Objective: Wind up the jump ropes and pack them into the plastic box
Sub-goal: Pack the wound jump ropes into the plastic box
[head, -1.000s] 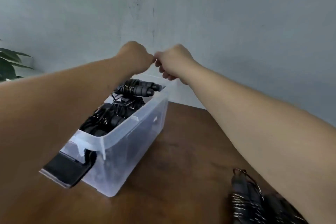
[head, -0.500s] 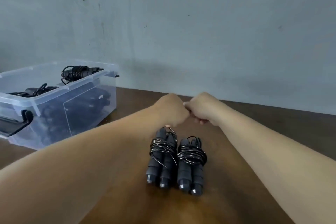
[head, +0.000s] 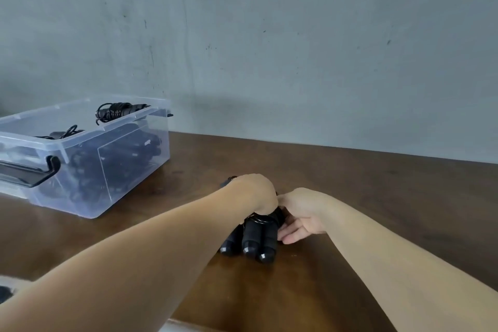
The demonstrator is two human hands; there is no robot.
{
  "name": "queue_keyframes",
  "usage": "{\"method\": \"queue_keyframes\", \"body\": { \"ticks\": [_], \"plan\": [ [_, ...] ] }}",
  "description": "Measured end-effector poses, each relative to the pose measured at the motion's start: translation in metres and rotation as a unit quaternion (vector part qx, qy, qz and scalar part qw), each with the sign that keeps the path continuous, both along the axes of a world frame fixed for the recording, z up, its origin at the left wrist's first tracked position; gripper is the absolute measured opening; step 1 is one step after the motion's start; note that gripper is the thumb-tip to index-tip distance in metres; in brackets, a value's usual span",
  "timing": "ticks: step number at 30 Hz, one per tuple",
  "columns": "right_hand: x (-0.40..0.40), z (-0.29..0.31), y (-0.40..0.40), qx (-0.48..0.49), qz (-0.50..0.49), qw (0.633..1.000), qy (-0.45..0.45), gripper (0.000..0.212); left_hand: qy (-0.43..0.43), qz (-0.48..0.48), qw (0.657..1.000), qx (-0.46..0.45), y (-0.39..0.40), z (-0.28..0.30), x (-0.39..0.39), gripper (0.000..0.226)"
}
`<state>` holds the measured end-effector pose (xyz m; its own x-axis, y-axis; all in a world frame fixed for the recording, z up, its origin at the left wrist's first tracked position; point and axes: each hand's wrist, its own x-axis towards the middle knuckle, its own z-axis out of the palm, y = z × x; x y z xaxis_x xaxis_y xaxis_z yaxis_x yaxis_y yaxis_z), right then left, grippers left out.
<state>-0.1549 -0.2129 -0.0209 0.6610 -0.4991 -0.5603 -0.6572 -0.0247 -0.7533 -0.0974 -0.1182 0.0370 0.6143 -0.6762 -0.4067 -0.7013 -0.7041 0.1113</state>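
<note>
1. A plain indoor room, perhaps a home corner or a bare workspace; the view shows too little to settle which.
2. A rough grey plastered wall point(head: 269, 35), scuffed and unadorned, fills the background.
3. A dark brown wooden table point(head: 350, 183) stands against it.
4. A clear plastic storage box with black latch point(head: 107, 170) suggests household tidying.

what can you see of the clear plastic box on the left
The plastic box is a clear, rectangular tub with a thicker rim and no lid on it. It stands upright on the brown wooden table, at the far left near the grey wall, partly cut off by the frame edge. A black latch handle hangs on its near end. Dark wound jump ropes fill it, one bundle poking above the rim. Neither hand touches it.
</note>
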Motion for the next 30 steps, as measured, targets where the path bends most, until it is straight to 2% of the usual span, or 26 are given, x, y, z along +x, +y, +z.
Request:
{"method": "queue_keyframes", "body": {
  "ticks": [3,9,12,16,19,25,30],
  "plan": [
    [-0.007,0.006,-0.001,-0.004,-0.013,1.000,-0.019,0.049,0.060,0.039,0.997,-0.028,0.000,0.001,0.002,0.027],
    [-0.024,0.053,-0.010,-0.091,-0.045,0.993,-0.054,0.031,0.126,0.048,0.963,-0.232,-0.010,0.009,0.009,0.025],
    [-0.017,0.083,-0.017,-0.118,-0.069,0.986,-0.092,0.027,0.158,0.064,0.922,-0.347,-0.014,0.026,0.015,0.015],
    [0.011,0.125,-0.012,-0.148,-0.079,0.970,-0.175,0.018,0.164,0.102,0.852,-0.487,-0.004,0.059,0.038,0.030],
    [0.051,0.152,0.008,-0.157,-0.060,0.959,-0.227,0.018,0.135,0.125,0.811,-0.555,0.012,0.081,0.070,0.028],
    [0.153,0.193,0.061,-0.180,0.032,0.936,-0.301,0.020,0.094,0.205,0.725,-0.650,0.069,0.113,0.157,0.022],
    [0.245,0.210,0.105,-0.186,0.118,0.921,-0.321,0.022,0.069,0.268,0.691,-0.667,0.127,0.130,0.234,0.010]
  ]
}}
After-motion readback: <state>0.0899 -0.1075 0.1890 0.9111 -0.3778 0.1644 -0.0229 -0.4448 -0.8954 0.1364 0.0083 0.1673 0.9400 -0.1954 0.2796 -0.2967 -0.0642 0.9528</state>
